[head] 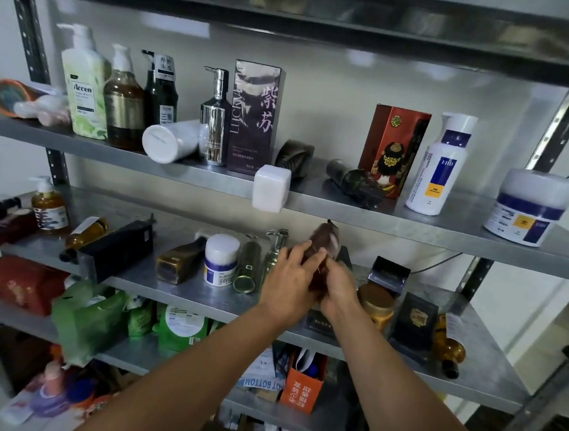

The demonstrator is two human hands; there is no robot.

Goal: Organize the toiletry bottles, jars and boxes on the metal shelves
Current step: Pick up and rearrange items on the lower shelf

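Both hands meet on a reddish-brown bottle held upright over the middle shelf, about midway along it. Its dark top comes close under the front edge of the upper shelf. The left hand wraps the bottle's left side, its fingers curled round the body. The right hand grips the lower part from the other side, so neither hand is free. The bottle is blurred, and whether its base touches the shelf is hidden behind the hands. It looks like a smooth, translucent, rigid container, glass or hard plastic; which one cannot be told. If it is full it will likely feel fairly heavy for its slim shape and top-heavy near the cap. Its glossy wall could slip in a loose grip, so the safest hold is round the middle of the body, with one hand supporting it low down, not by the neck or cap. Neighbours crowd in close: a gold pump bottle stands just beside it on the left, and a gold-lidded jar sits near on the right. Setting the bottle down will call for a straight, careful lowering so that nothing is knocked over.
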